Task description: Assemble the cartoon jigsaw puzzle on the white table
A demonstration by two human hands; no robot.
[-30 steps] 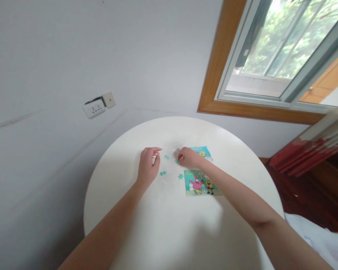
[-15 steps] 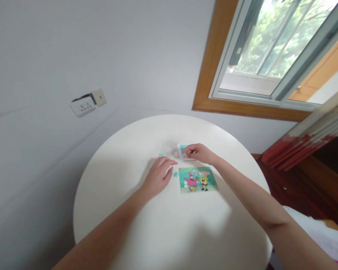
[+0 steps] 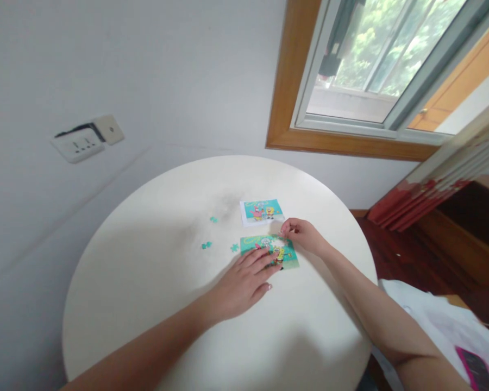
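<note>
A small cartoon jigsaw puzzle lies on the round white table. My left hand rests flat on the puzzle's lower left part, fingers stretched out. My right hand is pinched at the puzzle's upper right corner, where it seems to hold a small teal piece. A reference picture card lies just beyond the puzzle. Three loose teal pieces lie to the left of the puzzle.
A wall socket sits on the grey wall at left. A wood-framed window is behind the table. Red and white curtain hangs at right, above a dark wooden floor.
My left hand slid right onto the puzzle and flattened. My right hand left the picture card and came down to the puzzle's upper right corner. The view shifted.
</note>
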